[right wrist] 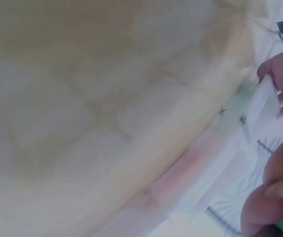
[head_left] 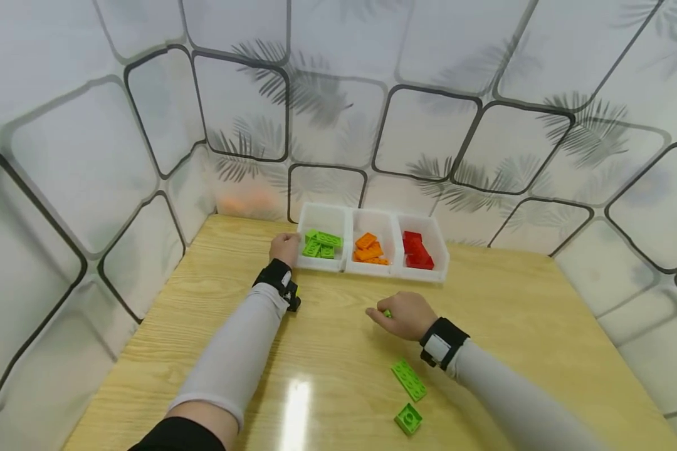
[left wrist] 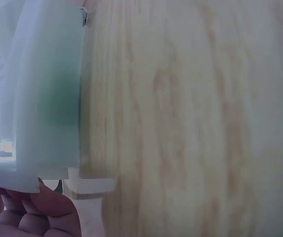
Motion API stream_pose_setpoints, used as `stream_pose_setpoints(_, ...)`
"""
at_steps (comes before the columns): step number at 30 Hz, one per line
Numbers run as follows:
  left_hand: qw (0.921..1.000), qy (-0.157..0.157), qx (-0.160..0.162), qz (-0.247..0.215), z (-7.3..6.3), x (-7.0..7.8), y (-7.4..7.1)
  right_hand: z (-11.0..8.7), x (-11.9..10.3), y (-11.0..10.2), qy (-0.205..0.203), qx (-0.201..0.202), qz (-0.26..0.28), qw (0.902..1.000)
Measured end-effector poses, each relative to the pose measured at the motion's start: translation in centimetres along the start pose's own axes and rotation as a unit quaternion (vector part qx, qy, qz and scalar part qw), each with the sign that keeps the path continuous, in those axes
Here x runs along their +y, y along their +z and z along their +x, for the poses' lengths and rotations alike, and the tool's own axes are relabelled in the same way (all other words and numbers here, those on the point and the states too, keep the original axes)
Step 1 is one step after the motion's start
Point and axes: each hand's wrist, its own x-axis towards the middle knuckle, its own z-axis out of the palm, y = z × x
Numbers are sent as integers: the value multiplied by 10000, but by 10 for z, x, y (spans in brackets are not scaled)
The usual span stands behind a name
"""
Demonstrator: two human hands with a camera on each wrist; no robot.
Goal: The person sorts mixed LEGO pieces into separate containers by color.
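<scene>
At the left end of the white three-part bin, my left hand grips its rim. In the left wrist view, that hand's curled fingers wrap the lip at the bin's corner. My right hand pinches a small green toy brick above the table, right of centre; most of that brick is hidden by the fingers. Nearer the front lie a long green brick, studs up, and a short green brick with its hollow side showing.
The bin's compartments contain green bricks at left, orange bricks in the middle and red bricks at right. It stands on the wooden table near the patterned wall covering, which also runs along both sides.
</scene>
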Motion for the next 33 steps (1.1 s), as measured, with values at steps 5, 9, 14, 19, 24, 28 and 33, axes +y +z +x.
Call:
stream_pose_setpoints(5, 9998, -12, -90, 168, 6, -3, -1, 50, -9, 6, -259, 254, -55, 9993)
stream_pose_setpoints(9, 9998, 48, -81, 153, 5, -5, 0, 92, -13, 9, -612, 796, -373, 9942)
stream_pose_setpoints(14, 9996, 204, 72, 166, 2, -6, -1, 135, -19, 17, -445, 883, -1207, 9878)
stream_pose_setpoints(19, 9996, 233, 57, 136, 0, -5, -4, 164, -25, 28, -149, 633, -1590, 9851)
stream_pose_setpoints(24, 9992, 315, 211, 161, -4, -3, -1, 176, -22, 39, -149, 568, -1788, 9821)
stream_pose_setpoints(28, 9990, 348, 169, 211, -5, -4, 0, 178, -19, 43, 20, 439, -1908, 9806)
stream_pose_setpoints(33, 9989, 326, 143, 317, -5, -4, -4, 179, -14, 41, 312, 315, -1992, 9790)
